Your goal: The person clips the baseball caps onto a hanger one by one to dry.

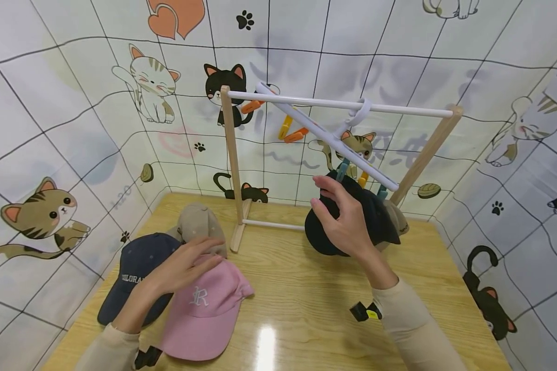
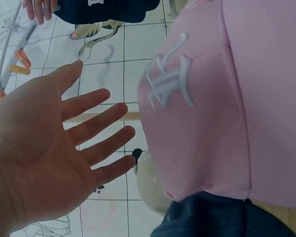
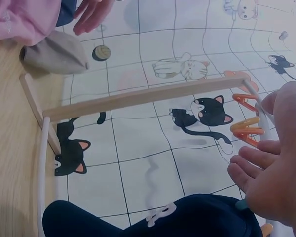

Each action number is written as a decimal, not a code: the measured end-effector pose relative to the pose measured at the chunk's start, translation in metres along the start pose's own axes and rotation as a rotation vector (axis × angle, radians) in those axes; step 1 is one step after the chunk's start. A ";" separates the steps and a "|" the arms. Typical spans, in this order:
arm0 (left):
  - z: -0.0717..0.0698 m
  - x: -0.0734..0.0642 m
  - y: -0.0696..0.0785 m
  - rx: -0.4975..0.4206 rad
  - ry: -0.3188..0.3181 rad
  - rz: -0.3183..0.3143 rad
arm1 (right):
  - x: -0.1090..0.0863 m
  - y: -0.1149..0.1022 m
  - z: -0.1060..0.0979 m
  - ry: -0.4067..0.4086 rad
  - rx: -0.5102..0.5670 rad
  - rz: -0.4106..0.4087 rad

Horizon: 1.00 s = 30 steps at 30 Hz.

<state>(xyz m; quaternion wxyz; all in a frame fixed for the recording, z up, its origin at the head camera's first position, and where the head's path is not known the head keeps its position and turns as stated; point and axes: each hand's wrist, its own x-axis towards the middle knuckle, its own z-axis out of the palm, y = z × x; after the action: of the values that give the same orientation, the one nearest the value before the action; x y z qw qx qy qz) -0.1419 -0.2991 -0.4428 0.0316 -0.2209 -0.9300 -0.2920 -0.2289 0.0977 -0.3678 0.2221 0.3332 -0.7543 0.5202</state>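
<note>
A dark cap [image 1: 317, 238] hangs by a teal clip [image 1: 341, 170] from the tilted white clip hanger [image 1: 315, 130]. My right hand [image 1: 350, 226] is in front of this cap, its fingers loosely bent and holding nothing. In the right wrist view the cap [image 3: 187, 217] shows white embroidery. Over the pink cap [image 1: 209, 324] with a white letter R, my left hand [image 1: 178, 268] is spread. The left wrist view shows a gap between the fingers and the pink cap [image 2: 202, 128]. Beside it lie a navy cap [image 1: 144, 255] and a beige cap [image 1: 198, 221].
The hanger hooks onto the top rod of a wooden rack [image 1: 232, 159]. Orange clips [image 1: 252, 106] and a yellow clip [image 1: 285, 127] sit along its left half. Another beige cap [image 1: 397, 216] shows behind the dark one. Cat-print sheeting [image 1: 181, 144] encloses the wooden table [image 1: 278, 288].
</note>
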 end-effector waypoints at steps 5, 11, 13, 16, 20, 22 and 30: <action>0.001 -0.005 -0.006 0.025 0.006 -0.001 | 0.010 0.001 0.006 -0.024 0.033 0.042; 0.004 -0.009 -0.013 0.022 0.007 0.002 | 0.021 0.003 0.008 -0.044 0.059 0.097; 0.004 -0.010 -0.013 0.018 0.001 0.018 | 0.025 0.003 0.008 -0.051 0.075 0.113; 0.003 -0.010 -0.014 0.018 -0.006 0.055 | 0.031 0.003 0.010 -0.060 0.093 0.139; 0.003 -0.010 -0.015 0.020 -0.015 0.085 | 0.041 0.002 0.012 -0.063 0.128 0.180; 0.004 -0.009 -0.016 0.025 -0.019 0.086 | 0.046 0.002 0.013 -0.059 0.158 0.196; 0.006 -0.006 -0.018 0.054 -0.035 0.051 | 0.065 0.004 0.019 -0.031 0.256 0.274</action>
<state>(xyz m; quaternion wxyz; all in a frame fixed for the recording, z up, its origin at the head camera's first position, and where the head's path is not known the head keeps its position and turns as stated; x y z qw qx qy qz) -0.1437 -0.3110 -0.4586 0.0288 -0.2488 -0.9320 -0.2619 -0.2757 0.0637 -0.3333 0.0931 0.2608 -0.7238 0.6320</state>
